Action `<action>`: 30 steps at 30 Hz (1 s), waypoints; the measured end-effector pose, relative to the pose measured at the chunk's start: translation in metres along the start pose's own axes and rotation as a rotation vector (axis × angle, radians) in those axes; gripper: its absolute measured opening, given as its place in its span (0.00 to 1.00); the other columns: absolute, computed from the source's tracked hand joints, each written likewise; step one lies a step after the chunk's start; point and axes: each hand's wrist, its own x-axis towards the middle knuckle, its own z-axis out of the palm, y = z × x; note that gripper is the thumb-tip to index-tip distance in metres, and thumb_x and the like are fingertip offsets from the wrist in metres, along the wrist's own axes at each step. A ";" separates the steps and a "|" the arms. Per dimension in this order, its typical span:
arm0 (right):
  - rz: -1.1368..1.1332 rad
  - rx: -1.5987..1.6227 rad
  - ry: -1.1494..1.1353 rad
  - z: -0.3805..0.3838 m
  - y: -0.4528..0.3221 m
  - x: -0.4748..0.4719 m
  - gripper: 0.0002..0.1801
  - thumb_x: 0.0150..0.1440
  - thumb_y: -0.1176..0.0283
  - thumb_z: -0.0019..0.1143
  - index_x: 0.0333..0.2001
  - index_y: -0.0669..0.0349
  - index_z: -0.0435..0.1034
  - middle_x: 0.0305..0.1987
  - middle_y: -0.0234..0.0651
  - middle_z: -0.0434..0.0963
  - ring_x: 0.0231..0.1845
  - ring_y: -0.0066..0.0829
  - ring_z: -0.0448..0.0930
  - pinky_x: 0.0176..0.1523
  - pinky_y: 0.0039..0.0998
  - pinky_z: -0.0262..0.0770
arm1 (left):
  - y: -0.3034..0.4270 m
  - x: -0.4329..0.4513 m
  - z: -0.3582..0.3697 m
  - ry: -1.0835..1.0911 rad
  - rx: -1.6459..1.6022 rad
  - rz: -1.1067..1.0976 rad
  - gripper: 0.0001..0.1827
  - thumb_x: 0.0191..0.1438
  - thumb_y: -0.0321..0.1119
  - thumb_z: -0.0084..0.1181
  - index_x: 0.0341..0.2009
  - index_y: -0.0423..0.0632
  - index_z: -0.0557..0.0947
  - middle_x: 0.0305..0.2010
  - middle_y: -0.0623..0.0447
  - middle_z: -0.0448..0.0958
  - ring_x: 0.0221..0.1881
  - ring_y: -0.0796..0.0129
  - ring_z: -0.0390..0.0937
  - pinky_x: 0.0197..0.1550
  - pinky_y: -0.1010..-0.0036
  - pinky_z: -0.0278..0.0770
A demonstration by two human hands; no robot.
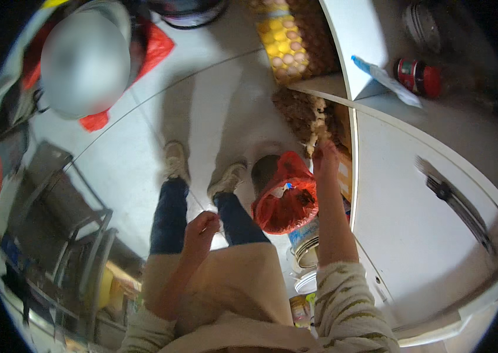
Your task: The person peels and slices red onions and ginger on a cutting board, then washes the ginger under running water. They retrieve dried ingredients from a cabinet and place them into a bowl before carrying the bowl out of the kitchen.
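My right hand [326,156] reaches down beside the white counter, at the lower end of a strip of pale, knobbly pieces [318,117] that look like ginger root. The strip lies against a dark brown heap [291,108]. My fingers are blurred there, so their grip is unclear. Below and left of that hand stands a bin lined with a red plastic bag [275,216], with some waste inside. My left hand [202,227] hangs in front of my beige apron [231,273], fingers curled in, nothing visible in them.
Egg trays [291,48] with several brown eggs stand beyond the brown heap. On the counter [408,185] lie a fork [430,176] and a red-lidded jar [416,78]. Tins [306,251] stand behind the bin. Folded metal chairs [68,194] are at left, a red bag [154,50] farther off.
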 end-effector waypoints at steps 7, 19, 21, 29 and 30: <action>0.165 -0.268 -0.603 0.089 -0.062 -0.262 0.05 0.50 0.78 0.54 0.32 0.59 0.69 0.27 0.22 0.70 0.26 0.14 0.68 0.31 0.17 0.64 | 0.071 -0.108 0.005 0.312 -0.140 0.475 0.18 0.53 0.30 0.53 0.50 0.41 0.73 0.42 0.52 0.71 0.37 0.74 0.69 0.39 0.79 0.69; 0.153 -0.976 -1.271 0.112 -0.053 -0.518 0.07 0.48 0.78 0.55 0.34 0.65 0.70 0.28 0.26 0.72 0.28 0.16 0.70 0.34 0.19 0.68 | 0.038 -0.348 -0.117 0.255 0.104 0.378 0.11 0.50 0.33 0.56 0.37 0.42 0.76 0.28 0.53 0.77 0.31 0.73 0.72 0.35 0.74 0.70; 0.122 -0.999 -1.392 0.118 -0.027 -0.563 0.08 0.48 0.79 0.55 0.34 0.65 0.70 0.29 0.27 0.72 0.30 0.16 0.70 0.36 0.18 0.68 | -0.013 -0.375 -0.134 0.289 -0.076 0.478 0.11 0.50 0.33 0.54 0.37 0.42 0.76 0.27 0.53 0.76 0.30 0.73 0.72 0.35 0.74 0.70; -0.084 -1.097 -1.995 0.108 0.125 -0.796 0.05 0.51 0.80 0.54 0.34 0.64 0.70 0.28 0.21 0.70 0.29 0.11 0.66 0.33 0.15 0.63 | -0.187 -0.585 -0.241 0.597 -0.443 0.643 0.10 0.54 0.35 0.53 0.34 0.41 0.78 0.27 0.56 0.75 0.28 0.77 0.70 0.31 0.79 0.70; -0.014 -1.090 -2.022 0.105 0.139 -0.836 0.05 0.51 0.80 0.54 0.34 0.64 0.70 0.28 0.20 0.70 0.29 0.10 0.66 0.33 0.15 0.63 | -0.207 -0.614 -0.254 0.647 -0.476 0.683 0.08 0.54 0.33 0.53 0.35 0.42 0.78 0.28 0.56 0.75 0.28 0.77 0.71 0.32 0.79 0.70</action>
